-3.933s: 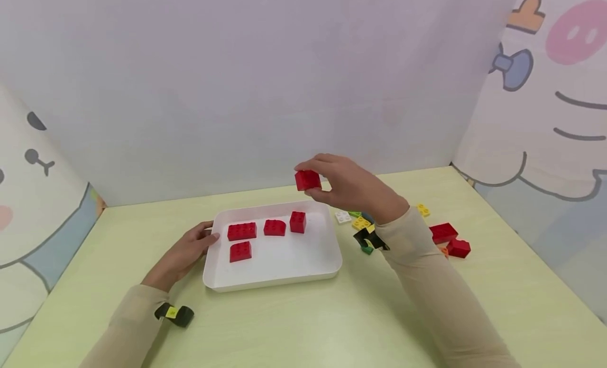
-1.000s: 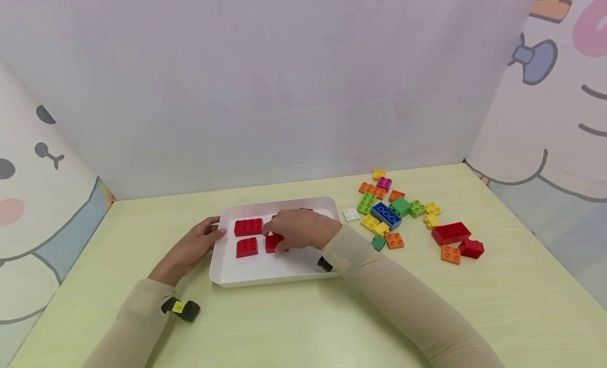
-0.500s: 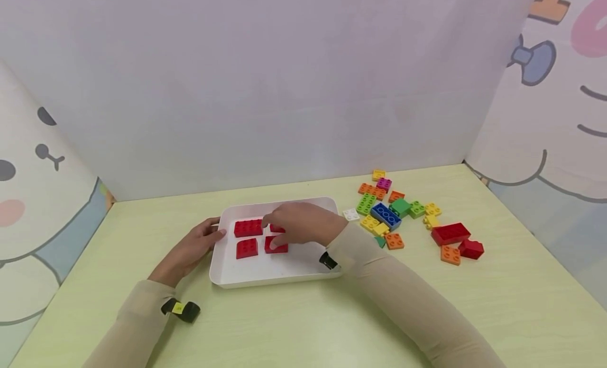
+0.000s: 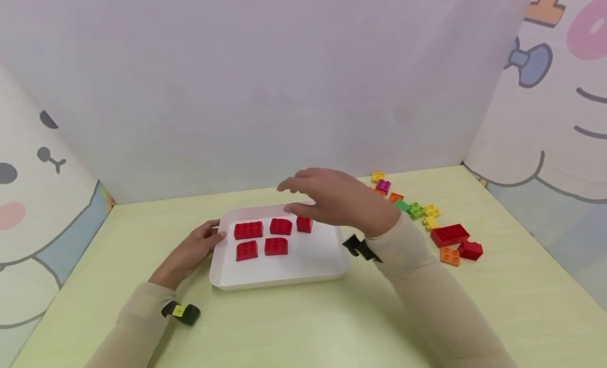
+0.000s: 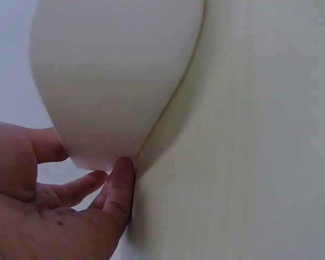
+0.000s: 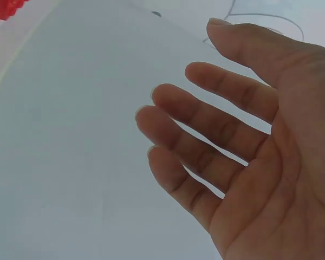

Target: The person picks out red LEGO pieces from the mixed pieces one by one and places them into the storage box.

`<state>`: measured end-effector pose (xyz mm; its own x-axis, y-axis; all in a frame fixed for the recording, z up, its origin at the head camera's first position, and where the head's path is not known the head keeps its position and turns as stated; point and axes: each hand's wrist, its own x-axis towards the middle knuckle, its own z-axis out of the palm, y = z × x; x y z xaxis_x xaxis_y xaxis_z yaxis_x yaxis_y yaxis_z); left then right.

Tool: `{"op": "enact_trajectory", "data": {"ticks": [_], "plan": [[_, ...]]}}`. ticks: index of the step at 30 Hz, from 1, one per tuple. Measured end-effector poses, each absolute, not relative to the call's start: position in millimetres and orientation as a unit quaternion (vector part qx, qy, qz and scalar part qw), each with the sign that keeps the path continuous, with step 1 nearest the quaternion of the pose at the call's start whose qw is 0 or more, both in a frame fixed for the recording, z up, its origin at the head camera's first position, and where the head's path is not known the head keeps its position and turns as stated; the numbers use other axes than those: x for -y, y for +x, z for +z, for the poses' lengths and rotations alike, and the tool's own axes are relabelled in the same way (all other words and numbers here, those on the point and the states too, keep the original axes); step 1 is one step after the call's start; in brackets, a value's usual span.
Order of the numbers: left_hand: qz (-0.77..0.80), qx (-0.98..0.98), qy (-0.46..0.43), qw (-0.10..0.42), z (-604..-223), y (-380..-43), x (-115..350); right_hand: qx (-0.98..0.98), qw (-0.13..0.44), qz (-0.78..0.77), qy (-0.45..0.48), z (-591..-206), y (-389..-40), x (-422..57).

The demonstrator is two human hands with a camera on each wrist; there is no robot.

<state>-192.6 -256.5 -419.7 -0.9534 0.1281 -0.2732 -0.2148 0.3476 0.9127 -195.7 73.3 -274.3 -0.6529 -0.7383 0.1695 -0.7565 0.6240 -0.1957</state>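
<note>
My left hand [image 4: 192,249] grips the left side of a white plastic tray [image 4: 313,265], thumb over the rim; in the left wrist view its fingers [image 5: 119,189] press the tray's outer wall [image 5: 119,70]. Several red toy building bricks stand in the tray. The back row has a long brick [image 4: 248,230], a rounded one [image 4: 281,226] and a tall one [image 4: 304,225], partly hidden by my right hand. Two shorter bricks, the left one [image 4: 247,250] and the right one [image 4: 276,246], make up the front row. My right hand [image 4: 339,202] hovers over the tray's back right, fingers spread and holding nothing.
Right of the tray, loose bricks lie on the table [image 4: 294,326], partly hidden by my right arm. Among them are a long red brick [image 4: 449,234], a small red brick [image 4: 470,250], an orange brick [image 4: 449,256] and a green brick [image 4: 416,210]. A pale wall stands behind.
The red brick my right hand held in the air earlier now lies in the tray's front row. That hand has let go, risen and moved right. My left hand stays on the tray.
</note>
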Motion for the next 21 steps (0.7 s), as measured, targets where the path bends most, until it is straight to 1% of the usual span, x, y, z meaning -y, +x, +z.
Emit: {"op": "enact_trajectory", "data": {"ticks": [6,9,15,21], "plan": [[0.57,-0.808,-0.028,0.147,-420.5,-191.2,255.1,0.885,0.105,0.144,0.43,-259.4,-178.2,-103.8],[0.568,-0.809,-0.027,0.149,-420.2,-190.9,254.4,0.879,0.129,0.145,0.436,-256.5,-172.2,-114.7],[0.563,-0.813,-0.025,0.146,-418.2,-190.7,254.0,0.862,0.163,0.139,0.458,-254.6,-165.9,-125.4],[0.554,-0.819,-0.038,0.148,-418.2,-190.6,252.8,0.858,0.177,0.139,0.462,-250.0,-161.3,-130.4]]}}
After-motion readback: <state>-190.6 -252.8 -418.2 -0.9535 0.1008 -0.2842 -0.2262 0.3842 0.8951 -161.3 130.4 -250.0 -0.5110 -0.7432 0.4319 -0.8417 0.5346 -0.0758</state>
